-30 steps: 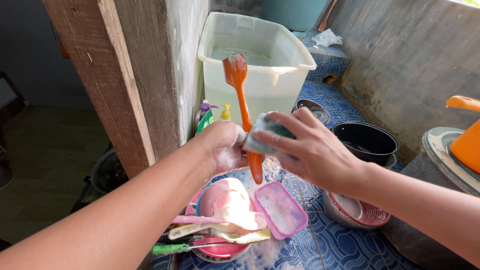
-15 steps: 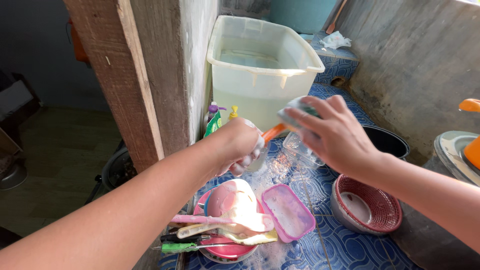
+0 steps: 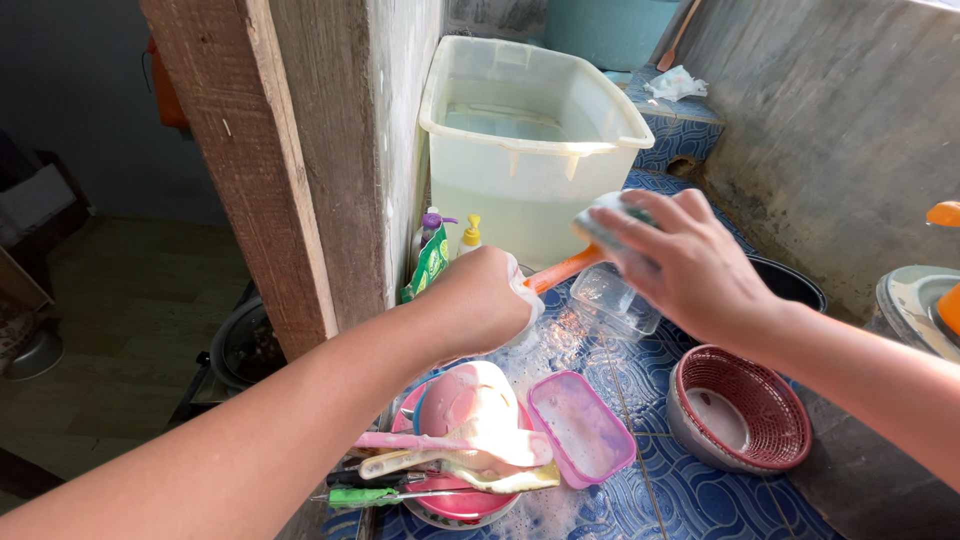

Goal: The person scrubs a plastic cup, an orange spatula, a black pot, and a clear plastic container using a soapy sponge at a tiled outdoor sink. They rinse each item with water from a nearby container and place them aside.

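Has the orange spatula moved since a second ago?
Yes. The orange spatula stood upright against the white tub; now it lies nearly level below the tub's front, between the left hand and right hand.

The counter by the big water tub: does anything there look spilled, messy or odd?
Soap foam lies spilled on the blue tiled counter around the pink lidded box and the heaped pink bowl of utensils. That aside, nothing stands out: the left hand holds an orange utensil, the right hand a sponge.

tub behind hands | basket right | lidded box perhaps touching bowl
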